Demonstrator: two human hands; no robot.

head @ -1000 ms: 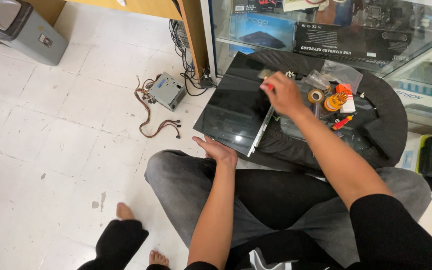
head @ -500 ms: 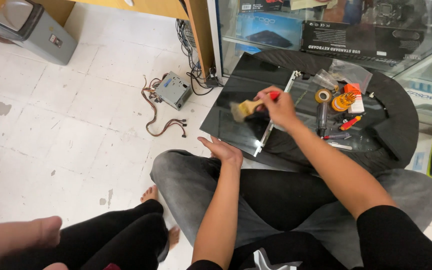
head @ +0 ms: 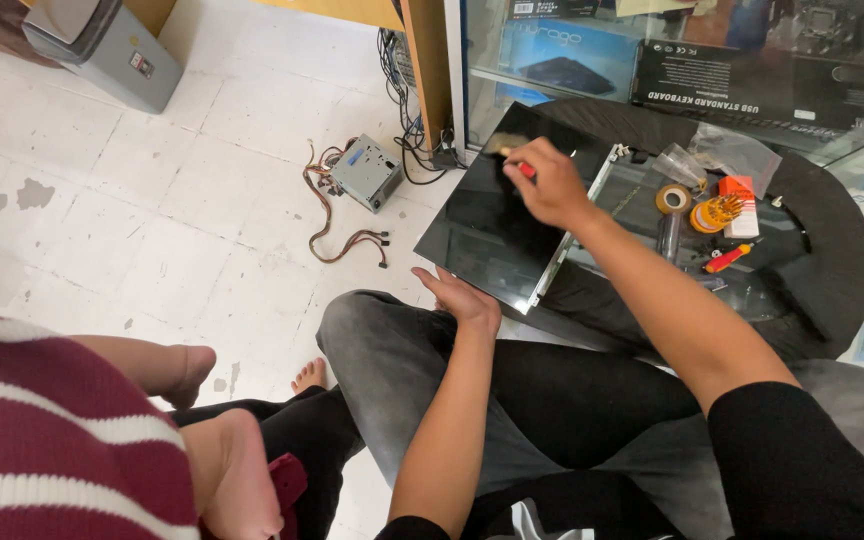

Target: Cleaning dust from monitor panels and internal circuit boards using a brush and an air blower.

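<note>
The black screen panel [head: 497, 215] lies flat on the near-left part of the round dark table [head: 832, 260], its long axis running from the near edge away toward the glass cabinet [head: 652, 60]. A metal frame strip [head: 572, 225] borders its right side.

The right hand [head: 552, 185] is over the far end of the panel, fingers closed around a small brush with a red handle [head: 520, 165]; the bristle end points left of the fingers and sits on or just above the glass, contact cannot be confirmed. The bulk of the panel lies below and to the near-left of these fingers.

The left hand [head: 462, 295] rests at the panel's near corner, fingers extended and relaxed, holding nothing; the fingertips touch or nearly touch the panel edge. This hand is nearer the near end, the right hand nearer the far end.

To the right of the right-hand fingers, apart from the panel: a roll of tape [head: 672, 198], an orange bit holder [head: 717, 212], a red-handled screwdriver [head: 727, 258] and clear plastic bags [head: 722, 155]. None lies on the panel surface.

Left of the fingers, on the tiled floor [head: 152, 220], a grey power supply unit [head: 364, 172] with loose cables [head: 337, 215] sits well apart. Another person's bare foot [head: 177, 370] and a striped sleeve [head: 52, 440] occupy the near-left, clear of the table.
</note>
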